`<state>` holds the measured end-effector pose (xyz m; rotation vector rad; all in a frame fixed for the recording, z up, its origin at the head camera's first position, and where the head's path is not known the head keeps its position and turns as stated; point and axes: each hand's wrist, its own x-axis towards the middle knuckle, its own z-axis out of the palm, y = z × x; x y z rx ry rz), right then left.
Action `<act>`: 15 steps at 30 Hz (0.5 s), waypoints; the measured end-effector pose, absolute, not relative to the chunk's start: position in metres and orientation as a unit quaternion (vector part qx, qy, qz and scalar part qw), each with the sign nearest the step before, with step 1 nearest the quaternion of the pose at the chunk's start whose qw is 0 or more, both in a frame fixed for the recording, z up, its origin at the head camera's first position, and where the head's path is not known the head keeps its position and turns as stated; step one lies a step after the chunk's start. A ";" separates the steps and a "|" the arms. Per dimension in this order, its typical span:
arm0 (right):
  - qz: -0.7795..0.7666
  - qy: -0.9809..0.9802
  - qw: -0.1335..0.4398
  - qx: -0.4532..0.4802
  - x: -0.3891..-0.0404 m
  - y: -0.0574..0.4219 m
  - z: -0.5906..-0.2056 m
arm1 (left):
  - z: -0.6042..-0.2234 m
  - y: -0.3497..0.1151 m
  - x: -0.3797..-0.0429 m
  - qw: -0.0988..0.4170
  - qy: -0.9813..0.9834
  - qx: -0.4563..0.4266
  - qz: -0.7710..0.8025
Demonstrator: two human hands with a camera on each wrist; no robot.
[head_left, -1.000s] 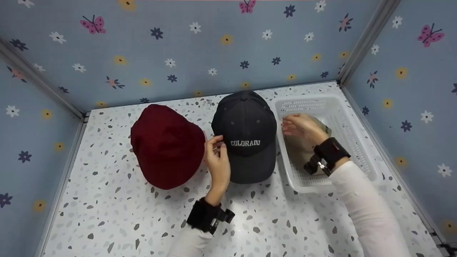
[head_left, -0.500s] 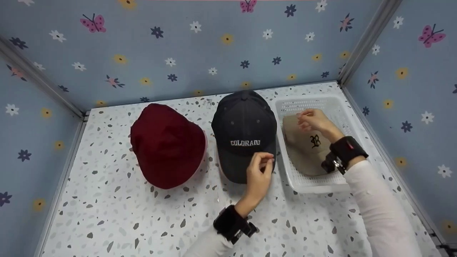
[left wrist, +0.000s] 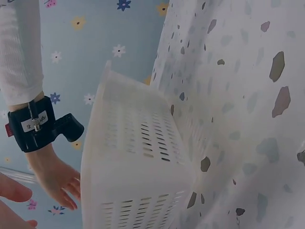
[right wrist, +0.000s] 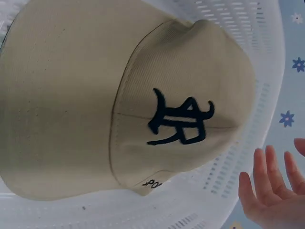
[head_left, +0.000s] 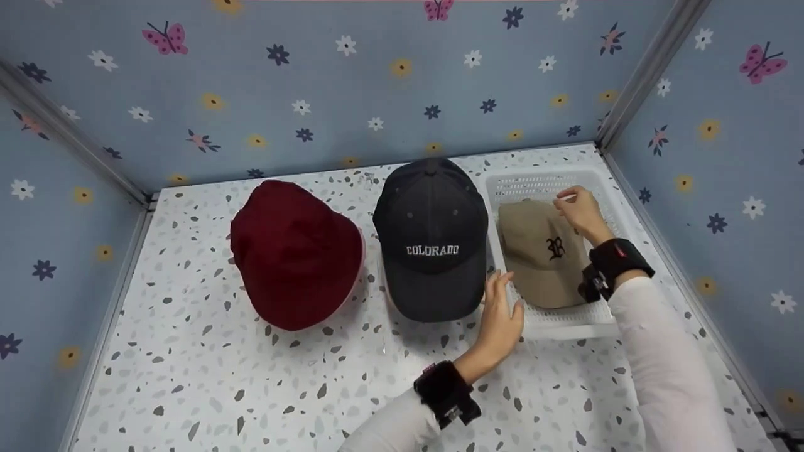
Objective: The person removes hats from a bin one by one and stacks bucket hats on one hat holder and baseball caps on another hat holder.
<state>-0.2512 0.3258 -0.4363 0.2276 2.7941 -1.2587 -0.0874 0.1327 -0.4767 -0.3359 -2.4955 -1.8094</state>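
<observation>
A beige baseball cap (head_left: 541,257) with a dark embroidered letter lies in the white plastic basket (head_left: 568,333), its brim toward the person. Over the basket's right part hovers my right hand (head_left: 583,213), fingers loosely bent and holding nothing; the right wrist view shows those fingers (right wrist: 269,174) apart from the beige cap. My left hand (head_left: 500,323) is at the basket's front left corner, fingers fairly straight; whether it touches the basket cannot be made out. To its left stands a dark cap (head_left: 432,251) lettered COLORADO.
A dark red hat (head_left: 295,257) sits on the left of the speckled white table (head_left: 264,389). Blue flowered panels (head_left: 352,75) enclose the back and both sides. The basket's perforated wall (left wrist: 138,143) fills the middle of the left wrist view.
My left hand has moved right, from between the red hat and the dark cap to the basket's front left corner. My right hand has shifted right, uncovering the beige cap.
</observation>
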 end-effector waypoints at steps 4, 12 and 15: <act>-0.386 0.917 0.030 0.091 -0.252 0.335 -0.443 | -0.481 0.138 -0.087 -0.006 -0.805 -0.081 -0.588; -0.349 0.932 0.037 0.088 -0.248 0.352 -0.459 | -0.493 0.139 -0.092 -0.073 -0.776 -0.023 -0.626; -0.351 0.929 0.062 0.101 -0.249 0.355 -0.465 | -0.499 0.137 -0.095 -0.091 -0.760 -0.014 -0.643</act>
